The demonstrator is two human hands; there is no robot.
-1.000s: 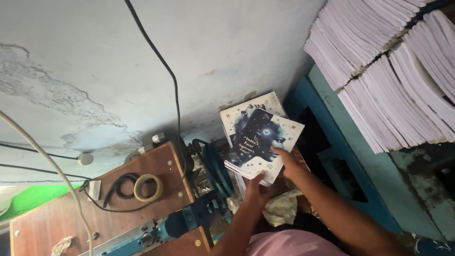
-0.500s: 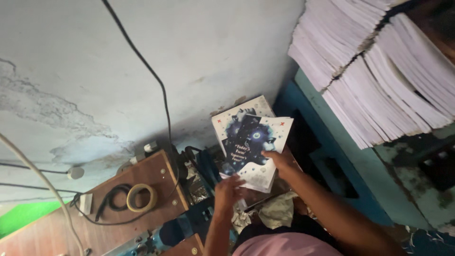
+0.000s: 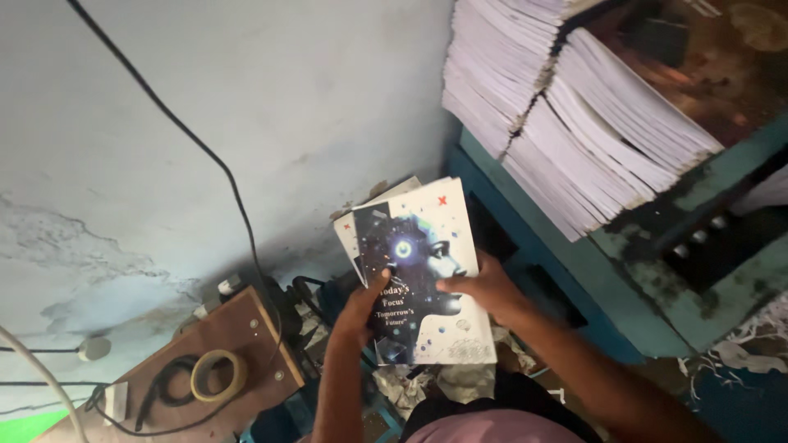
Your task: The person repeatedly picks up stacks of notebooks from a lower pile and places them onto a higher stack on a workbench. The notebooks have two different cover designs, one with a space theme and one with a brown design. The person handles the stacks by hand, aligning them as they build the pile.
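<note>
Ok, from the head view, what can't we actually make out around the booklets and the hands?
- How many booklets are held: the top cover hides all but the edges of those beneath, head view.
- Left hand fingers: behind the booklets.
- Right hand palm side: pressed against the cover, unseen.
- Paper stacks: cut off by the top edge.
- Tape roll: its type, too small and dim.

Small stack of white booklets [image 3: 423, 271], dark blue head-profile cover on top, held slightly tilted

No packages, labels, signs (or screens).
</note>
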